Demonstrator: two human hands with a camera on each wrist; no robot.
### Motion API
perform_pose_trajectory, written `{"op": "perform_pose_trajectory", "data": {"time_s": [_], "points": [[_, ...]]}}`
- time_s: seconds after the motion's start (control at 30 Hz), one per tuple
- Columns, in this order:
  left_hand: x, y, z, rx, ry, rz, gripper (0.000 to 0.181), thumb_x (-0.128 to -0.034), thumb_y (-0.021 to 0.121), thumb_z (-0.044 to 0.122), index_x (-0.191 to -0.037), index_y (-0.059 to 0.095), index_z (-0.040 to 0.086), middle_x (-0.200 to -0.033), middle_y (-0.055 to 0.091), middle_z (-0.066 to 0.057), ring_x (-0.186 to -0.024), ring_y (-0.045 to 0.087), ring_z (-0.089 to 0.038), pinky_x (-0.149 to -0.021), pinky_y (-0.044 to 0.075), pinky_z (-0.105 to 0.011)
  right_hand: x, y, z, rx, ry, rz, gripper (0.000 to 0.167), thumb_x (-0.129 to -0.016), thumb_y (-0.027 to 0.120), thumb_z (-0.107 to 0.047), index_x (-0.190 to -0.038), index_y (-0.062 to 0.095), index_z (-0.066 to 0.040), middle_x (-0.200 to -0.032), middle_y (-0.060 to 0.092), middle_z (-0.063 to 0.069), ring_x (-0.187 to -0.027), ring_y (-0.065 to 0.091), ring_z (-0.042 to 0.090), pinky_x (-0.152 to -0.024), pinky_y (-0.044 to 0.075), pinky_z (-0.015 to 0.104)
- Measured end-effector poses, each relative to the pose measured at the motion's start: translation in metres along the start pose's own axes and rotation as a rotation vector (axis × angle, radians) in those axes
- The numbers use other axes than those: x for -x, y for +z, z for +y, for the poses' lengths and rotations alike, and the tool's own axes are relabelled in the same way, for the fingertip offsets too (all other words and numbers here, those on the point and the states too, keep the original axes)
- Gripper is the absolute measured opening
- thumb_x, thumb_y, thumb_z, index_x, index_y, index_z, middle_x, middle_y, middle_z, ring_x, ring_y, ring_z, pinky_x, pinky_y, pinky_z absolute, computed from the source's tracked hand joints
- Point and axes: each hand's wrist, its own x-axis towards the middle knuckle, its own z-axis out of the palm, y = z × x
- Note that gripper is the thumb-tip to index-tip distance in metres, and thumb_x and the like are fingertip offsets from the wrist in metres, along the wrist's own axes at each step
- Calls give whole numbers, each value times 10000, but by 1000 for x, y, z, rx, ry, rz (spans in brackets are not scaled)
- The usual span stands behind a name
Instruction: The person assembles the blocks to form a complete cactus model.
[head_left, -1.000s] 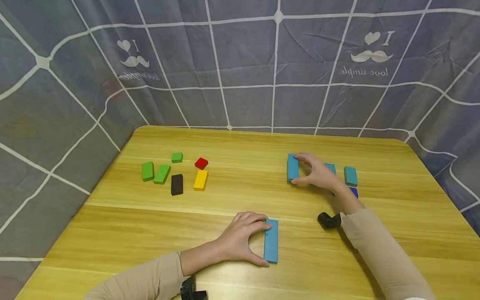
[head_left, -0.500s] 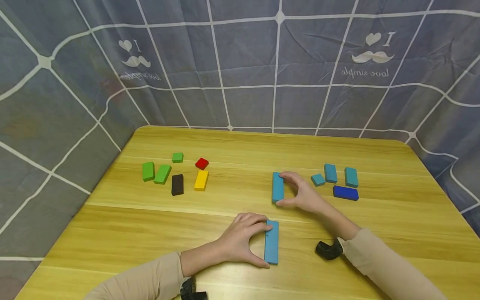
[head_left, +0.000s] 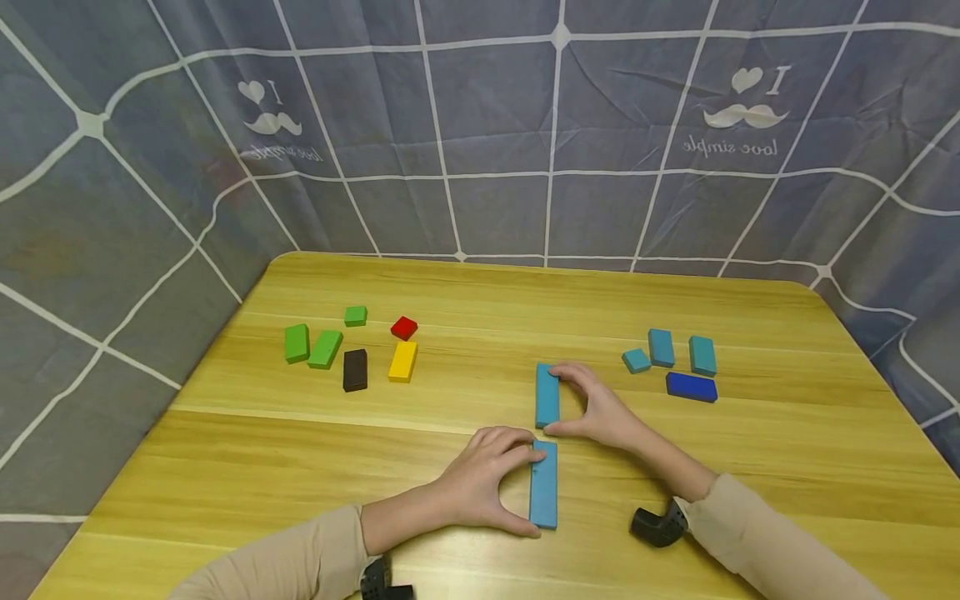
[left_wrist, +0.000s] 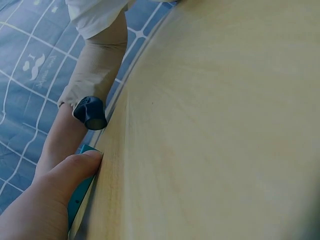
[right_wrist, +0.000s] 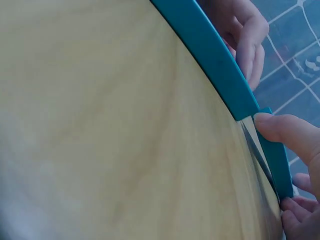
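My left hand (head_left: 480, 479) grips a long light-blue block (head_left: 544, 492) by its two ends, thumb at the near end and fingers at the far end. The block lies flat on the table. Just beyond it, my right hand (head_left: 600, 410) holds a second light-blue block (head_left: 548, 397) the same way, from the right side. The two blocks are roughly in line, end towards end. In the right wrist view, the right thumb (right_wrist: 280, 127) presses the held block (right_wrist: 278, 162) close to the end of the other block (right_wrist: 212, 60); a dark shadow shows beneath it.
To the right lie light-blue blocks, one small (head_left: 636, 360) and two larger (head_left: 702, 356), and a dark-blue block (head_left: 692, 387). On the left are several green blocks (head_left: 325, 349), a black block (head_left: 356, 370), a red block (head_left: 403, 327) and a yellow block (head_left: 402, 362). A grey curtain (head_left: 480, 125) hangs behind the table.
My right hand has carried its light-blue block left and towards me, from the right-hand group to just beyond the other block. The left hand and its block have stayed put.
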Motion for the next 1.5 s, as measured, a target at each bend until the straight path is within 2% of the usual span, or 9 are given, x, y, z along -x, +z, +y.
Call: {"op": "perform_pose_trajectory", "data": {"time_s": [0.2, 0.47, 0.6, 0.77, 0.87, 1.07, 1.3, 1.5], "points": [[0, 0, 0, -3, 5, 2, 786, -629, 736, 587, -1266, 518, 181, -1294, 432, -15, -1213, 365, -156, -1015, 273, -382, 4, 2, -1, 21, 21, -2, 770, -660, 822, -285, -1298, 446, -74, -1354, 382, 153, -1261, 342, 349, -1002, 277, 533], [0, 1, 0, -11, -4, -9, 792, -634, 724, 600, -1276, 506, 191, -1296, 415, -5, -1216, 359, -157, -1021, 269, -386, 5, 3, -2, 82, -3, -15, 764, -679, 805, -319, -1300, 425, -84, -1356, 364, 147, -1256, 346, 352, -981, 302, 540], [-1, 0, 0, -8, -9, -14, 804, -624, 725, 610, -1275, 505, 194, -1298, 415, -8, -1219, 360, -166, -1020, 271, -391, 5, 3, 0, 92, -8, -19, 648, -768, 734, -312, -1296, 430, -90, -1362, 362, 151, -1262, 344, 350, -980, 304, 541], [-2, -1, 0, 11, -21, -20, 825, -602, 735, 616, -1278, 509, 200, -1300, 421, -9, -1218, 363, -170, -1022, 269, -393, 5, 2, 1, 50, -12, -18, 481, -871, 628, -223, -1290, 446, -76, -1368, 357, 173, -1274, 329, 353, -998, 277, 543], [-4, -1, 0, 46, -36, 0, 729, -657, 719, 575, -1251, 546, 191, -1280, 452, -4, -1205, 380, -165, -1017, 271, -397, 5, 1, 1, 34, -9, -20, 476, -874, 623, -216, -1294, 447, -77, -1373, 352, 176, -1279, 321, 360, -998, 270, 553], [-9, 1, 1, 126, -83, 79, 347, -844, 616, 403, -1100, 660, 171, -1180, 543, 1, -1118, 452, -150, -967, 319, -392, 6, 1, 0, 22, -1, -15, 478, -860, 642, -219, -1283, 460, -90, -1370, 360, 168, -1279, 321, 359, -997, 268, 557], [-16, 3, 0, 194, -116, 122, 199, -832, 659, 317, -958, 687, 166, -1070, 561, 24, -987, 469, -123, -881, 351, -343, 6, 3, 0, -5, -4, -4, 475, -837, 670, -205, -1257, 485, -87, -1347, 385, 161, -1268, 334, 354, -998, 266, 554], [-19, 2, -1, 240, -173, 110, 281, -805, 694, 321, -1024, 619, 161, -1063, 535, 42, -987, 464, -116, -886, 346, -342, 6, 3, -1, -25, -8, 2, 475, -818, 691, -190, -1240, 501, -83, -1323, 409, 143, -1257, 349, 341, -1004, 265, 543]]}}
